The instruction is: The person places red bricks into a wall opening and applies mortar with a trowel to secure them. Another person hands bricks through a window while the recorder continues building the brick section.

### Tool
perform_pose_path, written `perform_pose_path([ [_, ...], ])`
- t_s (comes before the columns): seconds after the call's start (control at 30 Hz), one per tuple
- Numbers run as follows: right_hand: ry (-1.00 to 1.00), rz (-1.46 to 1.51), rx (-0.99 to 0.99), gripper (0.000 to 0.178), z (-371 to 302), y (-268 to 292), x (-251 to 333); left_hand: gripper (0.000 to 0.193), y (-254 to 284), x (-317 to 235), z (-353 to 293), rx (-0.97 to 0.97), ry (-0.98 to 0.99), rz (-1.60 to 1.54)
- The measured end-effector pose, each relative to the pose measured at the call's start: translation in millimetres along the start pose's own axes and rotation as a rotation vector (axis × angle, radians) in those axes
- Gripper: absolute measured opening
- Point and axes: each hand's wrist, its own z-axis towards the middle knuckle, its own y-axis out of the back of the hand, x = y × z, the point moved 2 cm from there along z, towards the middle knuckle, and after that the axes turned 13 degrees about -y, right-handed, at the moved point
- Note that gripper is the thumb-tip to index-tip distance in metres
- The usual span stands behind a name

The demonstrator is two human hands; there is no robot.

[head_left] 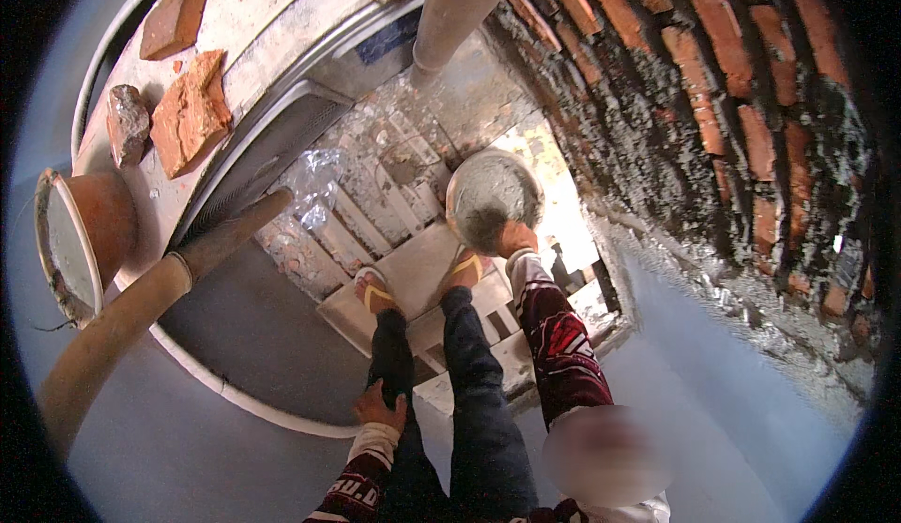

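A round bucket (pixel 495 168) of wet grey mortar (pixel 496 192) stands on the boards, ahead of my feet and beside the brick wall. My right hand (pixel 518 238) is at its near rim, fingers curled toward the mortar. Whatever they grip is hidden; a dark patch, perhaps shadow, lies on the mortar just beyond them. Lower down, my left hand (pixel 380 406) rests on my left leg near the knee, fingers spread over the dark trousers, holding nothing.
Rough brickwork (pixel 713 82) with smeared mortar rises at the right. Thick tan poles cross at left (pixel 174 284) and top (pixel 469 7). Broken bricks (pixel 190 113) and another mortar container (pixel 101 232) sit at left. Clear plastic (pixel 317 181) lies on the gapped boards (pixel 413 270).
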Motion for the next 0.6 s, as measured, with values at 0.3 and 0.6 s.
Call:
perform_pose_path([
  [0.3, 0.160, 0.464, -0.267, 0.049, -69, -34, -56, 0.069, -5, 8, 9, 0.026, -0.045, -0.091],
  [0.6, 0.216, 0.269, -0.350, 0.031, -207, 100, -126, 0.072, -4, 40, 32, 0.040, -0.096, -0.150],
])
